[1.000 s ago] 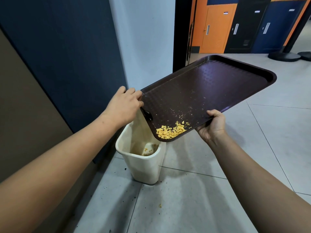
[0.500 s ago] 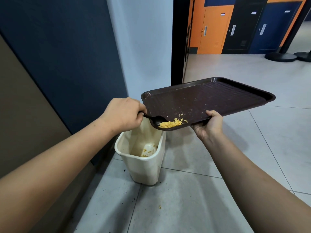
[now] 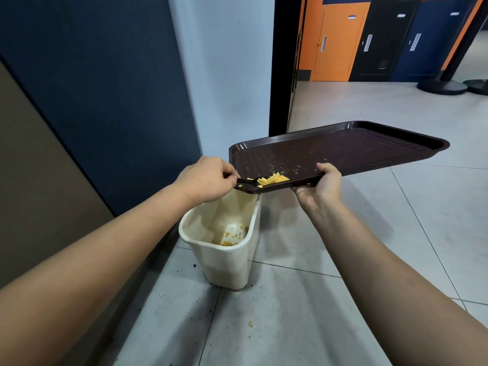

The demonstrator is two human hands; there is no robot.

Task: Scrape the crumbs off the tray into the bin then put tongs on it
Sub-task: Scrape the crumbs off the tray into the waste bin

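Tray (image 3: 356,151) corner over bin (image 3: 224,262) rim | spoon (image 3: 247,183) at crumbs (image 3: 273,178)

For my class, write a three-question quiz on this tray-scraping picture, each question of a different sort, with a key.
1. True or false: the tray rests on the floor.
2. Which hand holds the black spoon? A) left hand B) right hand C) neither
3. Fill in: the yellow crumbs lie heaped at the tray's near corner, above the cream ____.

Key: 1. False; the right hand holds it up by its near edge. 2. A. 3. bin; some crumbs already lie inside it.
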